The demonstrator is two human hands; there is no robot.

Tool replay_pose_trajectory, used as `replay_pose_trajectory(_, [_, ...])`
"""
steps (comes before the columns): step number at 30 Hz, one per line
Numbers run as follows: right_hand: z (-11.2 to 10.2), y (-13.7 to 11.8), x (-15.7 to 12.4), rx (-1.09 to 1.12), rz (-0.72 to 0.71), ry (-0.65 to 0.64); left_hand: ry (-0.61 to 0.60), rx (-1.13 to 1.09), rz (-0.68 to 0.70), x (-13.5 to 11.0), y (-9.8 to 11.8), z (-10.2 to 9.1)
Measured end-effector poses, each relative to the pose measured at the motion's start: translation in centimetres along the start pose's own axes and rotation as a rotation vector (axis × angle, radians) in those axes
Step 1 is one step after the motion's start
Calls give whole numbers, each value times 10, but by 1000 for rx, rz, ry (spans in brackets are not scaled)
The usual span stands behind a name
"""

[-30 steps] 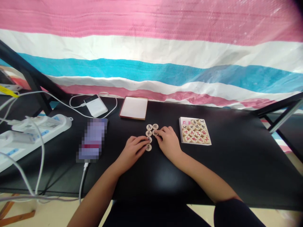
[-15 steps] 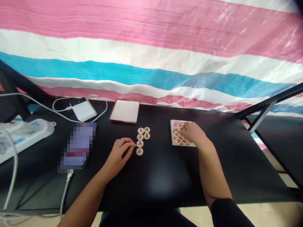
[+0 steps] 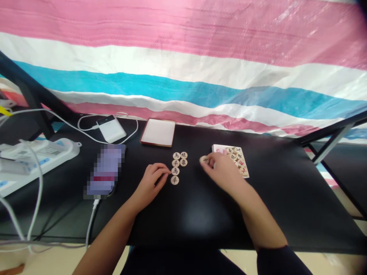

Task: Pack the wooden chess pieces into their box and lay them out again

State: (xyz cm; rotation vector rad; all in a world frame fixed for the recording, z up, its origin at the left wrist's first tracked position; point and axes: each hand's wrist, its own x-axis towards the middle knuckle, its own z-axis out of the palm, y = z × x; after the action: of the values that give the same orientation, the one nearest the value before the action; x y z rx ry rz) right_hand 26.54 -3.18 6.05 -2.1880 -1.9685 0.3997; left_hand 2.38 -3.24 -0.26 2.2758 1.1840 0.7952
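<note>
Between the fingertips of my right hand point(image 3: 222, 168) is a round Chinese chess piece point(image 3: 204, 159), held just left of the open box. That white box point(image 3: 215, 148) still holds several pieces with red and black characters, partly covered by my hand and wrist. My left hand point(image 3: 151, 183) rests on the table, fingers stretched out and slightly bent. Its fingertips touch the left edge of a horse piece point(image 3: 175, 171). This piece belongs to a group of black-character pieces in two columns, with a soldier piece point(image 3: 174, 180) at the near end.
Behind the group lies a box lid point(image 3: 158, 132), its white inside up. To the left are a power bank point(image 3: 112, 130), a phone point(image 3: 106, 170) on a charging cable and a white power strip point(image 3: 57, 154). Black frame bars point(image 3: 329, 131) and a striped sheet point(image 3: 183, 88) bound the table.
My right hand has come out of the box leftward with a Chinese chess piece. My left hand stays beside the column. The whole view has shifted slightly.
</note>
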Motion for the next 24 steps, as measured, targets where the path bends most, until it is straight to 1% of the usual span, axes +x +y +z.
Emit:
replay_pose_trajectory(1, [9,-11,-6,-12,-66,-38,-3,-4,-1,0,0,0])
replay_pose_trajectory(3, [27,-27,-14,-47,-137,-83,-9,-11,1,0,1,0])
replay_pose_trajectory(6, [44,-38,-19,-76,-152,-90,-20,-15,9,-1,2,0])
replay_pose_trajectory(11, [47,-35,-19,-26,-167,-69,-44,-33,12,-2,3,1])
replay_pose_trajectory(17, [51,-35,-20,8,-249,-26,-47,-37,-4,-2,2,1])
replay_pose_trajectory(24, [55,-35,-20,29,-244,4,-56,-15,-9,-3,2,1])
